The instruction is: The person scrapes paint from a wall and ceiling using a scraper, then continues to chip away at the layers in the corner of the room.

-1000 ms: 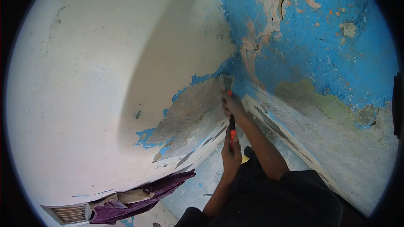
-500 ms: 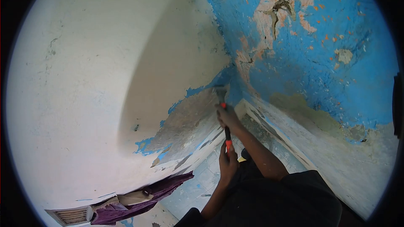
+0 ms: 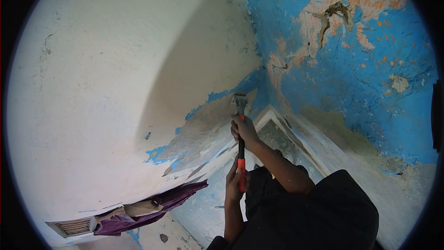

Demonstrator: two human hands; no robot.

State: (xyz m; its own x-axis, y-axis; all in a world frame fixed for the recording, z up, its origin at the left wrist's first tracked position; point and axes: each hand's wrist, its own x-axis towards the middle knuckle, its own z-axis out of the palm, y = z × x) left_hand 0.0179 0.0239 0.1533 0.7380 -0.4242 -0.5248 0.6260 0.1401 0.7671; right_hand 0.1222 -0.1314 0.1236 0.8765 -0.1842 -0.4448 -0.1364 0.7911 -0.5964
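Note:
Both my hands are on a long-handled scraper (image 3: 240,153) with a black and red handle and a grey metal head. My right hand (image 3: 246,132) is closed around the handle just below the head. Lower down, my left hand (image 3: 233,187) wraps the red end of the grip. The scraper's head lies against or just in front of the left wall near the corner, at a bare grey-brown patch (image 3: 203,127) edged with blue paint; contact is hard to tell.
A blue wall (image 3: 314,83) with peeling paint and a crack (image 3: 328,23) rises on the right. The pale left wall (image 3: 92,102) has a vent (image 3: 71,227) low down, with purple cloth (image 3: 138,217) beside it. The tiled floor (image 3: 199,213) carries debris.
The scraper has come upright in view from a slight tilt, its lower end swinging left with my left hand. My right hand has shifted slightly left. The view has also turned a little.

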